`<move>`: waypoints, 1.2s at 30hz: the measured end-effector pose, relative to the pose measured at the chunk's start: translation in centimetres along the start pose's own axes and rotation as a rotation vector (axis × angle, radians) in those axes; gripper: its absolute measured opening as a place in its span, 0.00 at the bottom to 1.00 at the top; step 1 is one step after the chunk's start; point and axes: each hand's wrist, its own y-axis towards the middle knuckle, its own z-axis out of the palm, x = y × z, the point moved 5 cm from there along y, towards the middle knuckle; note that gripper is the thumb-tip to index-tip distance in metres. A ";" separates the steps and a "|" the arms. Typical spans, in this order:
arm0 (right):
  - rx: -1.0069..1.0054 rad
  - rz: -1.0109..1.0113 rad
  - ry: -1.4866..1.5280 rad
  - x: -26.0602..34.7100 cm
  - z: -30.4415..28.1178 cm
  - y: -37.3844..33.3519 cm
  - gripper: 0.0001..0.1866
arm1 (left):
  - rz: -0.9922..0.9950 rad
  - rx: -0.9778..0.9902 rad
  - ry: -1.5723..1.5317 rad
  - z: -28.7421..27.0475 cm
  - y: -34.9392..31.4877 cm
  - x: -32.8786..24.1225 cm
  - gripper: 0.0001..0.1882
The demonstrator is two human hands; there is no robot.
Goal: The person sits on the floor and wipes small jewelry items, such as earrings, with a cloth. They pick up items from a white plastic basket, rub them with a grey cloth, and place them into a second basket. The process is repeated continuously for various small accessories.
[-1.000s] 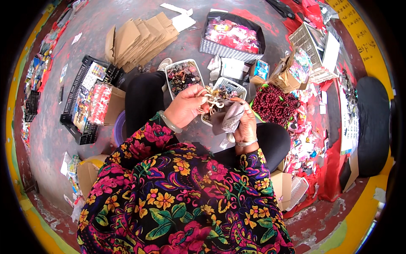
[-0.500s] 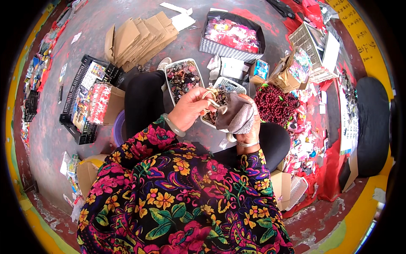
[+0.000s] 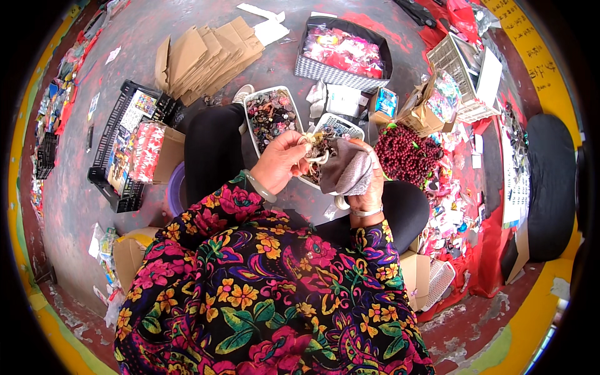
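Note:
My left hand point(image 3: 278, 162) is closed, pinching a cream-coloured loop point(image 3: 307, 139) that looks like a hair tie, with a small ornament at the fingertips. My right hand point(image 3: 370, 192) is wrapped round a grey-mauve knitted cloth piece point(image 3: 345, 167). Another pale loop shows at the cloth's left edge, and a pale bit pokes out below it. Whether the loops join the cloth, I cannot tell. Beneath my hands stands a white basket point(image 3: 339, 120) of small dark pieces, partly hidden. A second white basket point(image 3: 249, 128), full of mixed small accessories, stands just left of it.
A heap of dark red beads point(image 3: 406, 156) lies to the right. Beyond stand a checked box point(image 3: 340, 76) of pink packets and folded cardboard point(image 3: 206, 59). At left are a black crate point(image 3: 103, 169) and a purple basin point(image 3: 177, 187). Cardboard boxes point(image 3: 420, 115) stand at right.
My left fingers have shifted slightly on the cream loop, and an ornament now shows at their tips. The right hand keeps its hold on the cloth piece, almost unmoved.

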 end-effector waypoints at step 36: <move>0.099 0.292 -0.123 -1.7 -0.5 -1.1 0.07 | -0.257 0.111 0.022 0.6 -0.7 0.8 0.04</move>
